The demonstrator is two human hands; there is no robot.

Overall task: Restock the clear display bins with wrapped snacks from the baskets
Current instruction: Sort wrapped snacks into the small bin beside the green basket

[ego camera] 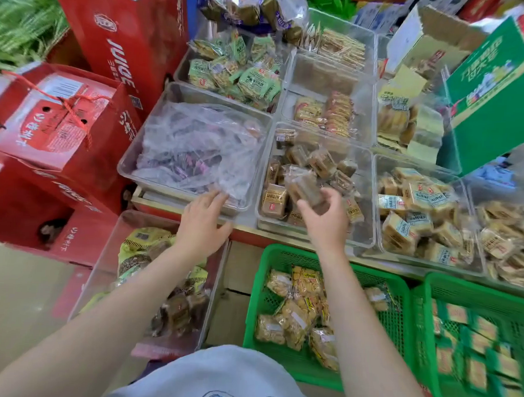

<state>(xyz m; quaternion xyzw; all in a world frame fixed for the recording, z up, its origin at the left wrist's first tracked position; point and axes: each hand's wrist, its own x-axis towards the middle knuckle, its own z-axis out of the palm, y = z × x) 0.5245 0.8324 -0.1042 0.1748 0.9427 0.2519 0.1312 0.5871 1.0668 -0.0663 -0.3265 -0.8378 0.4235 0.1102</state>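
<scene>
One wrapped snack point(304, 188) is sitting pinched in the right hand point(324, 219) above the clear bin point(371, 203), risking slipping onto the green basket point(260, 288), while the left hand point(201, 222) is hovering spread.

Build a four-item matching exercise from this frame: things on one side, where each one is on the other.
Things:
1. right hand
2. left hand
3. plastic bag
4. red carton

Places:
A. upright, far left
B. holding a snack over the middle bin
C. at the left bin's near rim
D. inside the left bin

Pairs: 1-B, 2-C, 3-D, 4-A
</scene>
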